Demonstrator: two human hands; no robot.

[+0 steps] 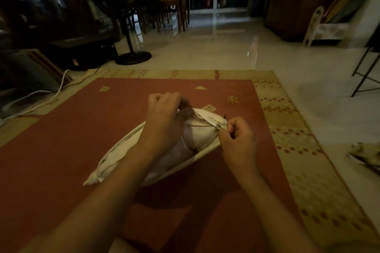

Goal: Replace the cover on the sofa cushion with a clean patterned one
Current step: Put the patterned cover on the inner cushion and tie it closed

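So the cushion (197,135) is sitting on the rug (82,119) right in front of the person, tipped up on its long edge and running diagonally from lower left to upper right. The cover (115,154) is plain cream with a raised seam along the edge, and it comes to a floppy little point at the lower-left corner. Along the top the cover gapes open, and you can see the inner pad in there, paler and a bit lilac-looking in this dim light. It bulges out most at the upper-right end.

The left hand (164,109) comes over the top of the cushion, with its fingers (183,102) curled and gripping the bunched cover edge at the far end. The right hand (240,139) is just beside it on the right, fingers (232,127) curled in tight and pinching the cover's edge, where there's a strip with a faint yellowish pattern. There's a tiny dark bit sticking up next to that pinch. Could be a zip pull, but it's too small to tell.

The rug is rusty red with a tan patterned border, on a shiny pale floor (226,47). A fan stand (133,57) sits beyond the rug on the left, with a white cable (41,98) trailing nearby. There's some blurry crumpled cloth (366,156) at the right edge on the floor.
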